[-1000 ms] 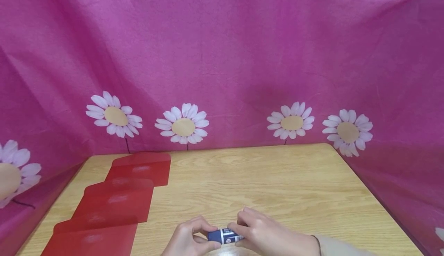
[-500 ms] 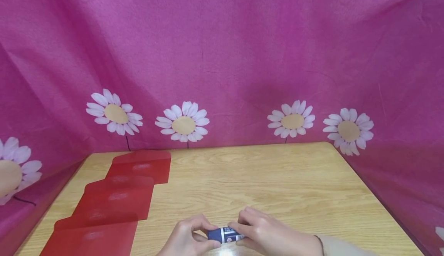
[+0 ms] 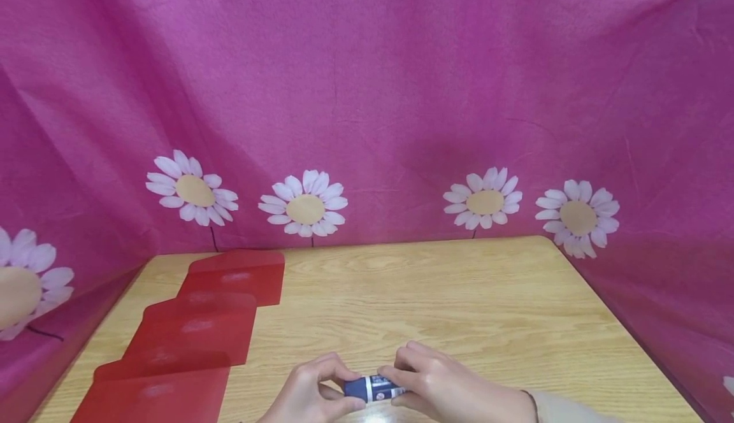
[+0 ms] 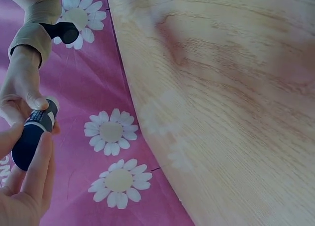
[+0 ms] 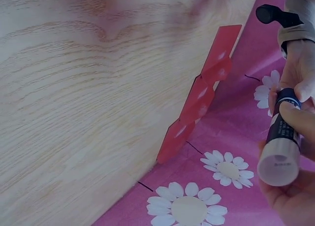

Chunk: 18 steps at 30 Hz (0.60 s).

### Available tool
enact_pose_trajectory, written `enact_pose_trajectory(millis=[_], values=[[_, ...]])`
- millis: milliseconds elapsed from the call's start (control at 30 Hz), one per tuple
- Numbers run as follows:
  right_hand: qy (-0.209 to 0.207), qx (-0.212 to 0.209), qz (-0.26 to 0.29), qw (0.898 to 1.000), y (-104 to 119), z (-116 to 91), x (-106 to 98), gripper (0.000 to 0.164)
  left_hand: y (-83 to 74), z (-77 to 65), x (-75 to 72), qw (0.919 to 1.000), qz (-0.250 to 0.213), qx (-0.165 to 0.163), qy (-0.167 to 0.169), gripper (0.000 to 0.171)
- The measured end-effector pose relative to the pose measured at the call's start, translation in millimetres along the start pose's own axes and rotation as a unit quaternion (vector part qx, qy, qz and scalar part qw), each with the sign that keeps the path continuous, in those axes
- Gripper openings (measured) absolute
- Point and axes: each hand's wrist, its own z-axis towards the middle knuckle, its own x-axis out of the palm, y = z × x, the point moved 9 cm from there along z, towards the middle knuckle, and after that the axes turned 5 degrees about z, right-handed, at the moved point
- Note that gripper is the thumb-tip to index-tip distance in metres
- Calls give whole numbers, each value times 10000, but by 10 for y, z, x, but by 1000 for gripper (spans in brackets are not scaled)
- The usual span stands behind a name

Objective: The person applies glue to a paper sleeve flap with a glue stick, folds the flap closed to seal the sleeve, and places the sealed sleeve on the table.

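A glue stick (image 3: 375, 389) with a navy cap and a dark label lies sideways between my two hands, low in the middle of the head view. My left hand (image 3: 312, 390) pinches the capped end between thumb and fingers. On the label end, my right hand (image 3: 441, 381) grips the body and covers part of it. The right wrist view shows the white round base of the glue stick (image 5: 283, 142) pointing toward the camera. In the left wrist view the navy cap (image 4: 28, 143) sits between my left thumb and fingers.
Three red envelopes (image 3: 195, 332) lie overlapped in a slanting row along the left of the wooden table (image 3: 436, 302), pale smears on them. A pink cloth (image 3: 390, 92) with daisies hangs behind the table and at both sides.
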Motion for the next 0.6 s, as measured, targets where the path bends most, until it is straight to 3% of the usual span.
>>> enact_pose_trajectory(millis=[267, 600], values=[[-189, -23, -280, 9994, 23, 2, -26, 27, -70, -6, -17, 9966, 467, 635, -220, 21], [-526, -244, -421, 9974, 32, -16, -52, 24, -79, -3, -17, 9957, 548, 706, -244, 21]])
